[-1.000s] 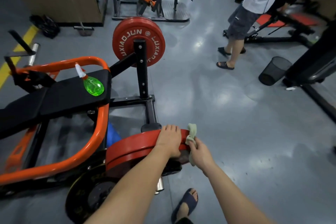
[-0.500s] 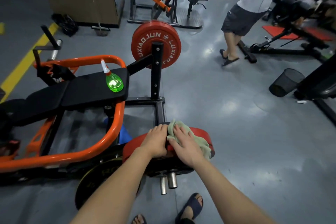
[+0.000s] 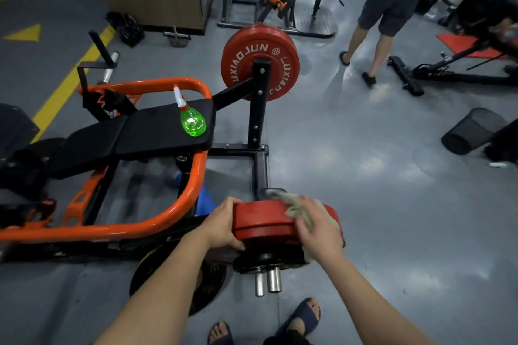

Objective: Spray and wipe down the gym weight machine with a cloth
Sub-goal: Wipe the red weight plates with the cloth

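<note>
Work area: plate-loaded weight machine (image 3: 259, 103), black uprights with an orange tube frame (image 3: 193, 193), standing on a grey floor.

1. Near red weight plate (image 3: 260, 221): mounted on the loading end closest to the camera, seen almost edge-on. Steel sleeve ends (image 3: 267, 280) project below it.
2. Left hand (image 3: 224, 221): grips the left edge of the near red weight plate. The fingers are curled over the rim and the thumb is under the near side.
3. Right hand (image 3: 316, 230): rests palm-down on the cloth (image 3: 291, 206). The fingers are spread, lightly bent and pressing it against the upper right rim of the same plate. This hand is motion-blurred, so finer finger detail cannot be told.
4. Cloth: pale green, bunched, lying between the right hand and the plate. Folds show beyond the fingertips and below the palm.
5. Spray bottle (image 3: 192, 120): green body, white nozzle. It lies on its side on the black seat pad (image 3: 157, 131), well apart from both hands.
6. Far red weight plate (image 3: 260, 50): hangs face-on behind the black upright.

Surroundings: a second person (image 3: 389, 8) stands at upper right, and a black mesh bin (image 3: 471, 131) lies tipped at the right edge
</note>
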A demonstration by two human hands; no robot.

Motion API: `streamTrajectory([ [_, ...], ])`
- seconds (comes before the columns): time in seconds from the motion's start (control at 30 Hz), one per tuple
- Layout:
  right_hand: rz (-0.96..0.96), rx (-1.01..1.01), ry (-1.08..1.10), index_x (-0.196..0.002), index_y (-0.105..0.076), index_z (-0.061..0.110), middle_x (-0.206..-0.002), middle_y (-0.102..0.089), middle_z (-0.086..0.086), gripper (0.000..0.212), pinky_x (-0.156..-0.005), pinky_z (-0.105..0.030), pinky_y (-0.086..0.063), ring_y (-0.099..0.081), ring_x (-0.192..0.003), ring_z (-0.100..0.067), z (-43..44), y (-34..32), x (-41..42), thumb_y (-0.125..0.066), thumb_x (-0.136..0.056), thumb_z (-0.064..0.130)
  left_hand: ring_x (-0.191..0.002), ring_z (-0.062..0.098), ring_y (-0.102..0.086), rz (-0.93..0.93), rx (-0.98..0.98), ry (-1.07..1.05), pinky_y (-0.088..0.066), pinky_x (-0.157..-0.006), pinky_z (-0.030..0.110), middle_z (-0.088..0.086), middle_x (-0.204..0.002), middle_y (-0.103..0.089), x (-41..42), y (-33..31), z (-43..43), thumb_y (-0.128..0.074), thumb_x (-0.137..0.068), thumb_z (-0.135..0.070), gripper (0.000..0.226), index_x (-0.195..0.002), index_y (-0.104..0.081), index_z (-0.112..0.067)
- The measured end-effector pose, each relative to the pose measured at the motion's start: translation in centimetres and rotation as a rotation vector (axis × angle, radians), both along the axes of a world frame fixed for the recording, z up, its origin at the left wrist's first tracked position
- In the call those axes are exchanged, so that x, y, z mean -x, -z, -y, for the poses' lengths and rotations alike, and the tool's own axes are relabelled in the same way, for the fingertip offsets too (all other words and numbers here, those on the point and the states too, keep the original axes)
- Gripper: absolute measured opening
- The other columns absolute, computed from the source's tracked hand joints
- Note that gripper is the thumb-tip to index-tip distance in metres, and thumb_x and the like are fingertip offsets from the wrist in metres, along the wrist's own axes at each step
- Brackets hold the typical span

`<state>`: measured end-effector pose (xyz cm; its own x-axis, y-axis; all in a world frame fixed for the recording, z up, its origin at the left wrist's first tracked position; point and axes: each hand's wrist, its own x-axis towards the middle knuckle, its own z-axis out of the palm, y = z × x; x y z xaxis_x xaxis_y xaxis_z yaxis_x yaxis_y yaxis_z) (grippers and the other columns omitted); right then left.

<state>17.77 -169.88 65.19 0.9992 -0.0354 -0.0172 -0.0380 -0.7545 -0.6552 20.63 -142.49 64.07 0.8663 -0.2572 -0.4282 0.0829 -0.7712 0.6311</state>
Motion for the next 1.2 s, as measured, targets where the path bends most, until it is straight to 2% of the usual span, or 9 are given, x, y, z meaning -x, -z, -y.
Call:
streamTrajectory([
  [0.1,-0.400,-0.255,0.472,-0.142,-0.055,0.024,-0.143,-0.058,-0.011,0.049,-0.109,-0.044,-0.042,-0.054,-0.129,-0.034,3.9,0.7,-2.0,-0.043,-0.099,0.045,-0.123,0.016,-0.044,0.009,-0.017,0.002,-0.041,-0.106,0.034,-0.009,-0.129,-0.043,-0.1,0.5,0.2,-0.097,-0.054,-0.034,0.103,-0.132,-0.030,-0.036],
  [0.2,-0.442,-0.098,0.483,-0.152,-0.045,0.023,-0.149,-0.053,-0.013,0.053,-0.112,-0.045,-0.038,-0.051,-0.133,-0.037,2.6,1.3,-2.8,-0.035,-0.104,0.040,-0.119,0.014,-0.036,0.042,-0.039,0.015,-0.033,-0.106,0.033,-0.010,-0.128,-0.039,-0.3,0.6,0.6,-0.093,-0.061,-0.036,0.100,-0.137,-0.028,-0.034],
  [0.43,-0.079,0.260,-0.179,-0.149,-0.048,0.032,-0.161,-0.038,0.008,0.050,-0.126,-0.036,-0.014,-0.026,-0.153,-0.023,-7.6,-0.8,-0.5,-0.048,-0.099,0.029,-0.120,0.017,-0.040,0.031,-0.080,-0.003,-0.027,-0.099,0.030,-0.006,-0.121,-0.041,-0.1,0.6,1.1,-0.086,-0.052,-0.043,0.099,-0.132,-0.030,-0.027],
  [0.6,-0.072,0.106,-0.335,-0.149,-0.050,0.033,-0.159,-0.040,0.016,0.053,-0.119,-0.012,0.000,-0.024,-0.152,-0.008,-6.1,0.0,-1.2,-0.054,-0.097,0.022,-0.122,0.021,-0.045,0.030,-0.050,-0.034,-0.035,-0.095,0.031,-0.007,-0.121,-0.043,0.2,0.6,0.7,-0.085,-0.048,-0.046,0.104,-0.134,-0.030,-0.025],
  [0.67,-0.054,-0.004,-0.156,-0.142,-0.057,0.032,-0.150,-0.051,0.014,0.046,-0.116,-0.009,-0.013,-0.038,-0.144,-0.006,-4.3,-0.2,-1.4,-0.059,-0.097,0.024,-0.120,0.018,-0.043,0.052,-0.023,-0.037,-0.035,-0.097,0.029,-0.009,-0.123,-0.041,0.4,0.9,0.4,-0.091,-0.054,-0.041,0.103,-0.137,-0.031,-0.029],
  [0.77,-0.115,-0.032,0.236,-0.128,-0.062,0.025,-0.130,-0.064,-0.002,0.037,-0.107,-0.034,-0.040,-0.056,-0.125,-0.025,-0.2,0.6,-2.2,-0.049,-0.099,0.044,-0.121,0.016,-0.041,0.065,0.001,-0.037,-0.034,-0.101,0.028,-0.011,-0.126,-0.039,0.5,1.1,0.2,-0.092,-0.055,-0.044,0.105,-0.139,-0.030,-0.035],
  [0.9,-0.420,0.004,0.458,-0.149,-0.043,0.016,-0.145,-0.053,-0.019,0.055,-0.108,-0.049,-0.041,-0.053,-0.129,-0.042,0.9,0.8,-3.0,-0.030,-0.106,0.048,-0.122,0.015,-0.038,0.056,0.000,-0.017,-0.031,-0.103,0.029,-0.011,-0.125,-0.038,0.2,1.7,-0.1,-0.090,-0.054,-0.049,0.105,-0.137,-0.027,-0.041],
  [1.1,-0.148,0.401,0.300,-0.140,-0.054,0.021,-0.143,-0.056,-0.008,0.039,-0.089,-0.047,-0.051,-0.055,-0.124,-0.040,-8.6,-1.7,-0.6,-0.042,-0.104,0.026,-0.122,0.017,-0.039,0.031,-0.026,0.010,-0.032,-0.102,0.031,-0.010,-0.121,-0.037,-0.2,2.2,-0.4,-0.087,-0.050,-0.048,0.106,-0.137,-0.027,-0.040],
  [1.2,-0.126,0.097,0.064,-0.141,-0.054,0.036,-0.134,-0.064,0.001,0.043,-0.093,-0.033,-0.048,-0.062,-0.120,-0.027,-11.8,-3.2,-0.4,-0.049,-0.102,0.019,-0.122,0.021,-0.046,0.025,-0.047,-0.015,-0.038,-0.098,0.033,-0.008,-0.118,-0.042,-0.1,2.4,-0.6,-0.086,-0.053,-0.044,0.100,-0.137,-0.033,-0.033],
])
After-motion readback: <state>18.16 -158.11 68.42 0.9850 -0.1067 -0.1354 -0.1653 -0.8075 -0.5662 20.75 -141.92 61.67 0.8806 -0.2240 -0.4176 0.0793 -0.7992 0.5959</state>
